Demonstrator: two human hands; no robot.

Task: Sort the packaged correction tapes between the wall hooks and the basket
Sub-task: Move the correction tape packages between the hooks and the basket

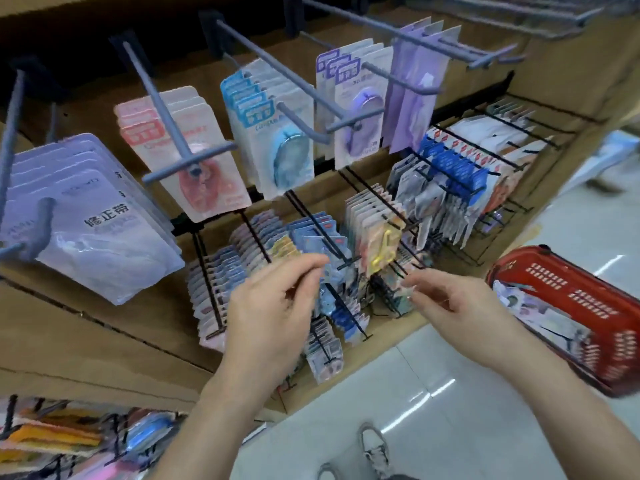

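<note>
Step in hand, as judged: work at the lower black hooks (322, 230), with a packet either being drawn off or threaded on; which of the two cannot be told. The left hand (273, 306) is raised to the blue packets (311, 233) on a middle hook. Its fingers (311, 266) are curled, thumb and forefinger tips brought together at a packet's edge, but whether anything is pinched is lost to blur. The right hand (464, 306) is held just to the right, fingers curled toward the hook ends, something pale at the tips; a grip cannot be confirmed. Correction tapes are found in three places: rows on the black hooks, larger cards on the grey hooks (187, 147) above, and a loose heap in the red basket (571, 292), low at the right. The next move is judged to need a straight slide along the hook's line, with the card's hole kept clear of the end stop. Room: grey hook ends project overhead, neighbouring rows are packed close on both sides, and open floor (450, 410) lies between hands and basket.
</note>
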